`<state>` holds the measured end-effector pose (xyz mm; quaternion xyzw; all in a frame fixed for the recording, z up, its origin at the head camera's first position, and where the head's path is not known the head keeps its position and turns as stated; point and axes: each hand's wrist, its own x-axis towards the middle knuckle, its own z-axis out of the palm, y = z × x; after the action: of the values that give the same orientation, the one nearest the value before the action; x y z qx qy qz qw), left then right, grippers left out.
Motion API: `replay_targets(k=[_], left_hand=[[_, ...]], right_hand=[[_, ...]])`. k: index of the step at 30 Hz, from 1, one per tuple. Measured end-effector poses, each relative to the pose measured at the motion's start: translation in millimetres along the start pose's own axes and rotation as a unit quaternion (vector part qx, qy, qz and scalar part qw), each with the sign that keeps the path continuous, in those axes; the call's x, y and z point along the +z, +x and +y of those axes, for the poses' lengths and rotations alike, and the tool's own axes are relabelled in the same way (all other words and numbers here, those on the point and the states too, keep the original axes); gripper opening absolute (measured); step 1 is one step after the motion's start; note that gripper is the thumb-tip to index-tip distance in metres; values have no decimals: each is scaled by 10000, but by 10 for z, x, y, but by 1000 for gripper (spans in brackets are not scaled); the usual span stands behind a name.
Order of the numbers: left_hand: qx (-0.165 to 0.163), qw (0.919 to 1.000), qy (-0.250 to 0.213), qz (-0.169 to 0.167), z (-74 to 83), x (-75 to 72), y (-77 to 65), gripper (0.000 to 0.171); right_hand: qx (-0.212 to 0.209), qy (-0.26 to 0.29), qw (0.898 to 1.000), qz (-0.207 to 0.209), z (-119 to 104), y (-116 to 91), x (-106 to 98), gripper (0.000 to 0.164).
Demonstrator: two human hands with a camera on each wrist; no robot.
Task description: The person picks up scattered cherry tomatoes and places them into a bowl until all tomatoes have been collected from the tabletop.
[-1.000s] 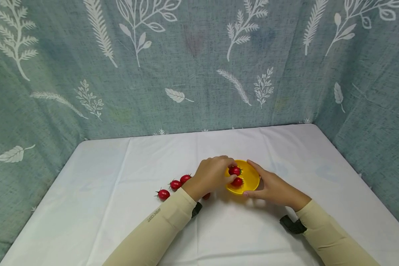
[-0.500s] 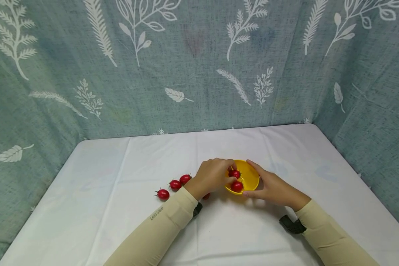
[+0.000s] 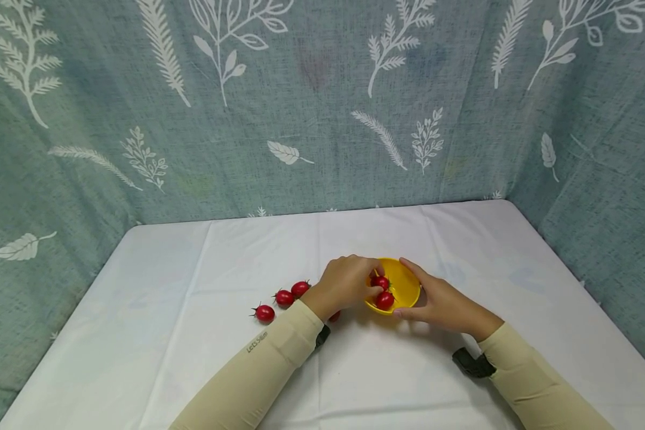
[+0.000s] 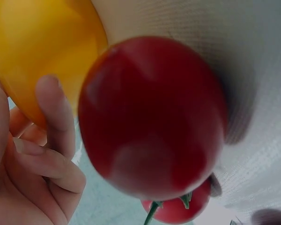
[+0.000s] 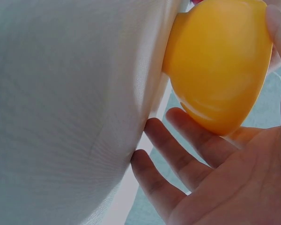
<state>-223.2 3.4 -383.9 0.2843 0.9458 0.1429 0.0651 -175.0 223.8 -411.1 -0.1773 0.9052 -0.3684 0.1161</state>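
My right hand [image 3: 435, 303] holds the yellow bowl [image 3: 407, 289] by its right side, thumb at the near rim and a finger at the far rim. In the right wrist view its other fingers [image 5: 173, 152] spread below the bowl. My left hand [image 3: 346, 280] reaches over the left rim, its thumb and forefinger around a red cherry tomato [image 3: 380, 282] inside the bowl. Close in front of it lies a second cherry tomato [image 3: 385, 300]. In the left wrist view the left fingers [image 4: 58, 117] curl beside the bowl's outer wall, and the pinched tomato is hidden.
Left of the bowl, several cherry tomatoes [image 3: 264, 313] lie on the white tablecloth [image 3: 236, 251], one partly hidden by the left wrist. A loose tomato [image 4: 152, 117] fills the middle of the left wrist view. A patterned curtain [image 3: 312, 119] hangs behind the table.
My left hand has dipped slightly toward the bowl's near side. Both tomatoes in the bowl have shifted a little the same way. The right hand and bowl have barely moved.
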Motion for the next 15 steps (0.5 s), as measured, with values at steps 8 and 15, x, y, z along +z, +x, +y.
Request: replay_targets(k=[8, 15], left_hand=[[58, 9995, -14, 320, -48, -15, -95, 28], [-56, 9935, -265, 1108, -129, -159, -311, 23]], right_hand=[[-64, -2, 10000, 24, -11, 7, 8, 107], [-5, -139, 9998, 107, -14, 8, 10, 107]])
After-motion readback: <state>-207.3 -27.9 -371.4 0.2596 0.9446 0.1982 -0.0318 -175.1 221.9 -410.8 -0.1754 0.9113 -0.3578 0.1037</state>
